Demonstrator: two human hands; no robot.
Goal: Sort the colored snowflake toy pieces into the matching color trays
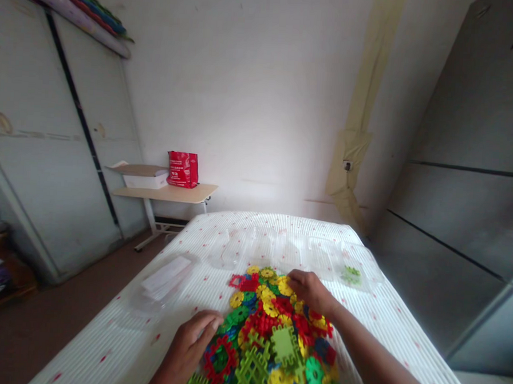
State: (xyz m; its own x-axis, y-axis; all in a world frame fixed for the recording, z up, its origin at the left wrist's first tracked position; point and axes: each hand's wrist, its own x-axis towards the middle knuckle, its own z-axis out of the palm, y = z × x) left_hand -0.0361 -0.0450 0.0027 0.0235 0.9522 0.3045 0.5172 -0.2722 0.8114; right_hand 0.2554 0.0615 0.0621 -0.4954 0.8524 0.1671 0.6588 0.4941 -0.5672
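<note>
A heap of plastic interlocking building pieces lies on the white cloth. It mixes notched yellow discs, green discs [238,315], a red square frame [220,362] and light-green square panels [285,346]. At the heap's left edge is my left hand [194,339], fingers curled together beside the green discs; whatever its fingertips hold, if anything, is hidden. My right hand [310,290] reaches over the far right side, its fingers closed on the edge of a yellow notched disc [285,286].
Behind the heap stands a row of clear plastic trays [279,247]; light-green pieces [352,274] sit in the right one. A clear container with white paper [166,276] lies left. Beyond are a small table [187,194], a red bag [183,170] and a white box [145,180].
</note>
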